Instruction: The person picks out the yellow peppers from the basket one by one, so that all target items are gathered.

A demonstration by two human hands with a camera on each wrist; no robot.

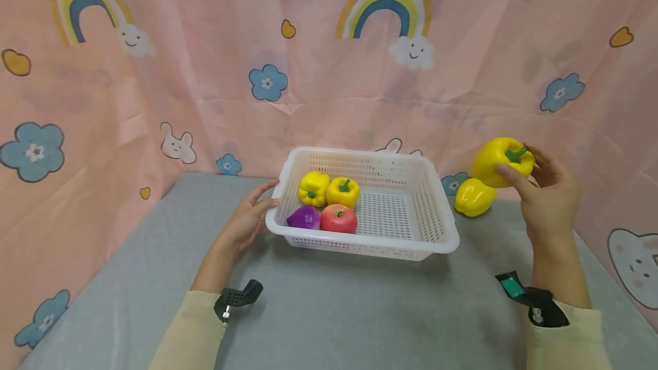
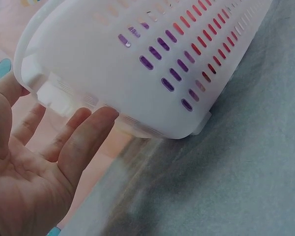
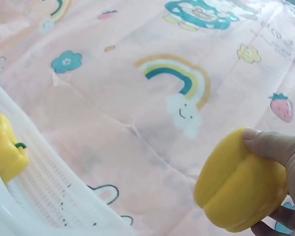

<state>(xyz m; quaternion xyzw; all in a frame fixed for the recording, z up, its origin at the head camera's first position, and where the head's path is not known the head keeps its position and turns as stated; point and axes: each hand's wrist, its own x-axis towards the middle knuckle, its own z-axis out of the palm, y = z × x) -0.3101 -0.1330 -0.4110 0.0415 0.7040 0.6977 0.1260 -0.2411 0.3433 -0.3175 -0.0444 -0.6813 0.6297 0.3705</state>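
A white plastic basket with slotted walls stands on the grey cloth. My left hand holds its left end, with the thumb at the rim and the fingers against the wall below. Inside, on the left, lie two yellow bell peppers, a purple vegetable and a red apple. To the right of the basket my right hand grips another yellow bell pepper between thumb and fingers, its green stem facing the camera. Just beneath it, one more yellow pepper-like piece lies on the cloth.
A pink printed curtain with rainbows, flowers and rabbits hangs behind the table and along its sides. Grey cloth covers the tabletop. Dark straps circle both wrists over pale sleeves.
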